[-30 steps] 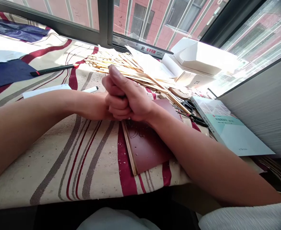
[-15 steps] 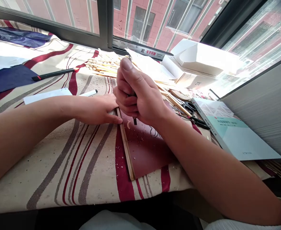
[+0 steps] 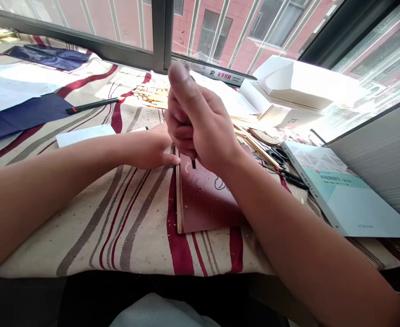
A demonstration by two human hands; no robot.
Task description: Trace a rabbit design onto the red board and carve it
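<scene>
A reddish-brown wooden board (image 3: 206, 209) with pale side edges lies flat on the table, with dark curved lines and small shavings on its face. My left hand (image 3: 157, 144) rests on the board's far left part, thumb stretched out against its left edge. Its other fingers are mostly hidden behind my right hand. Thumb up, my right hand (image 3: 208, 125) is closed in a fist around a hand tool (image 3: 194, 164). Only the tool's narrow dark tip shows below the fist, pointing down at the board; whether it touches I cannot tell.
Wooden sticks (image 3: 150, 95), scissors (image 3: 277, 156) and a white box (image 3: 288, 116) lie toward the window. A book (image 3: 353, 195) is at the right. On the left are a dark pencil-like stick (image 3: 96, 105), white paper (image 3: 86, 134) and dark blue sheets (image 3: 32, 116). Striped cloth (image 3: 145, 236) covers the table.
The view has shifted, so most things appear further right. My right fist sits a little higher over the board, still around the tool. My left hand keeps its place on the board.
</scene>
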